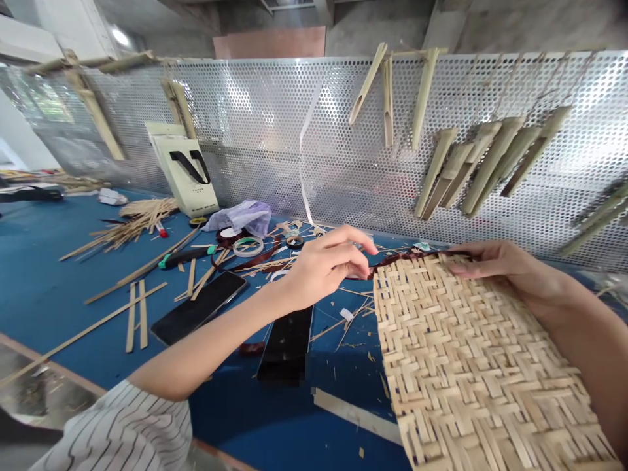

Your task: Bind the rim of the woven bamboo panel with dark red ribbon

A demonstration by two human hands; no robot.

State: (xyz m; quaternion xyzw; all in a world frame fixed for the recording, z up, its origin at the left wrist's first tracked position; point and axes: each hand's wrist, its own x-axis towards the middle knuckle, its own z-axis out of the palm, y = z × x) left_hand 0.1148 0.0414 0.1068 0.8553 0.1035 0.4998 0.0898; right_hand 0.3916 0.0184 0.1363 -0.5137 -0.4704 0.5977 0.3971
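Observation:
A woven bamboo mat (475,366) in a herringbone pattern lies on the blue work table (235,412), its near end running off the lower right. Dark brown tape (417,257) runs along its far edge. My right hand (490,261) grips that far edge, fingers resting on the weave. My left hand (328,265) is at the mat's far left corner, its fingertips pinched together on the tape's end. A striped sleeve (122,432) covers my left upper arm.
Two black phones (196,307) (287,337) lie left of the mat among loose bamboo strips (137,226), tape rolls (248,246) and a green-handled cutter (186,257). A perforated metal screen (275,137) with hanging bamboo pieces (490,163) stands along the table's far side.

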